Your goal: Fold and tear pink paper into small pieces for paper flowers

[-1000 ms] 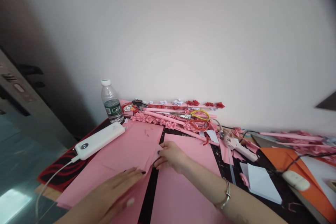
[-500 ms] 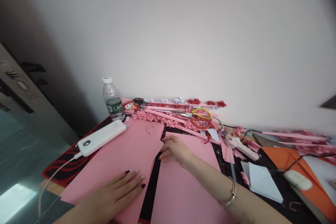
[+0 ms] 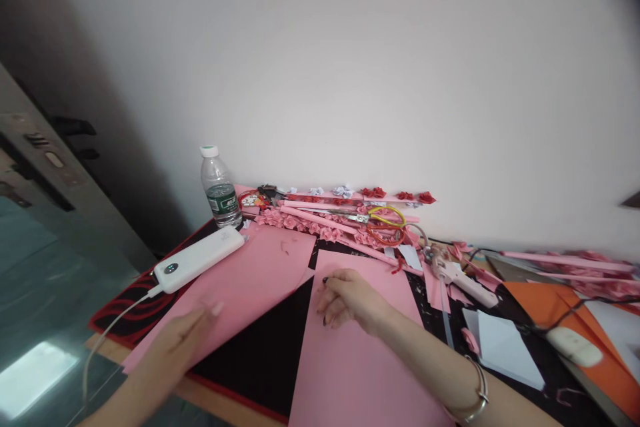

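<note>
On the left side of the desk lies a pink paper sheet (image 3: pixel 260 267), its near right part swung or folded back toward the left. My left hand (image 3: pixel 175 343), somewhat blurred, is closed at the near part of this sheet; its fingertips are partly hidden. A second pink paper sheet (image 3: pixel 345 373) lies flat on the right. Over its upper part hovers my right hand (image 3: pixel 350 300), fingers loosely curled and apart, holding nothing. Black desk mat (image 3: pixel 260 353) shows between the two sheets.
A white power bank (image 3: pixel 200 259) with a cable and a water bottle (image 3: pixel 221 197) stand at the left. Along the wall lie scissors (image 3: pixel 385 223), pink paper sticks and paper flowers (image 3: pixel 327 232). A glue gun (image 3: pixel 465 280), white paper (image 3: pixel 510 347) and a mouse (image 3: pixel 575 345) are rightward.
My left hand, flat on the left sheet before, has moved left and closed, and that sheet's near right edge has gone left with it. My right hand has shifted slightly right, off the left sheet's edge.
</note>
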The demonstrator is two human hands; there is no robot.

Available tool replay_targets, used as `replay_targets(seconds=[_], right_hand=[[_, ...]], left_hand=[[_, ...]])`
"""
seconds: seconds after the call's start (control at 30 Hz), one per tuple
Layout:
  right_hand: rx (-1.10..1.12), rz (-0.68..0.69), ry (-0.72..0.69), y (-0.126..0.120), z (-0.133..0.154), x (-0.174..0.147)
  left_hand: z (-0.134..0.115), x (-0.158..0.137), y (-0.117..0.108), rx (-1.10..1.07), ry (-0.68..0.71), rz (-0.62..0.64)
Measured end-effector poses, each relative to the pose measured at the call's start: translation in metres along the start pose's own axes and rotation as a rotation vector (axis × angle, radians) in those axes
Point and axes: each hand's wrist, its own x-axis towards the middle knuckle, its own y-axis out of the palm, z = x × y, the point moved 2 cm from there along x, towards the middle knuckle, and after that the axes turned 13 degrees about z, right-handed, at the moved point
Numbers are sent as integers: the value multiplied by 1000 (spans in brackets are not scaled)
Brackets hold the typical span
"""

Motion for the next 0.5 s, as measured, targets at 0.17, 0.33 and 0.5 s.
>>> replay_targets(seconds=[0.17,0.33,0.5], right_hand=[[55,175,51,18,-5,1],[205,350,15,40,-10,9],[342,306,69,53,-9,16]], left_hand=[[-16,12,-20,-637,-323,-93],[-18,13,-27,-705,-298,-89],[-17,0,-16,-201,-103,169]])
